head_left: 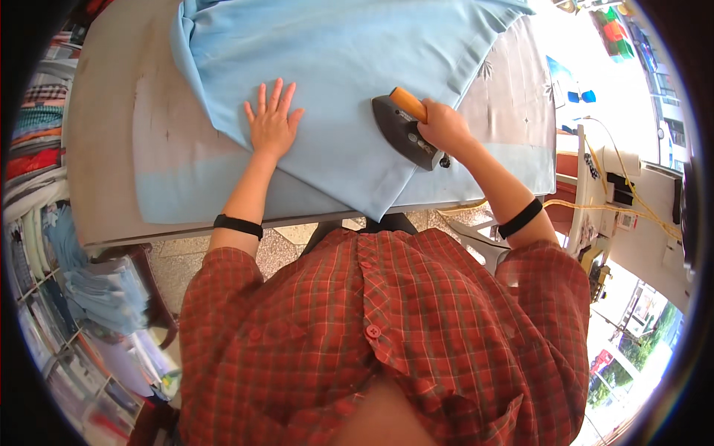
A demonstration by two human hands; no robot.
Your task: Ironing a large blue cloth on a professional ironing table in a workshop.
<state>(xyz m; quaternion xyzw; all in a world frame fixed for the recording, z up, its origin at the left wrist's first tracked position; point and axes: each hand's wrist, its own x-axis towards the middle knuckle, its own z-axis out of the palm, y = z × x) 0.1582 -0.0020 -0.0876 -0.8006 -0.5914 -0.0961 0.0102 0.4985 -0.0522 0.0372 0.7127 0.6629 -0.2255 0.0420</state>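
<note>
Light blue fabric lies spread over the padded ironing table, one corner hanging past the near edge. My left hand rests flat on the cloth with its fingers spread, near the fabric's left edge. To the right, my right hand is wrapped round the orange-brown handle of a dark clothes iron. The iron sits on the cloth, its pointed tip toward the far left. Its soleplate is hidden from this view.
The ironing table has a worn grey-beige cover. Shelves of folded cloth line the left side, with stacked blue garments below. On the right, a yellow cord runs past a white sewing machine or similar device.
</note>
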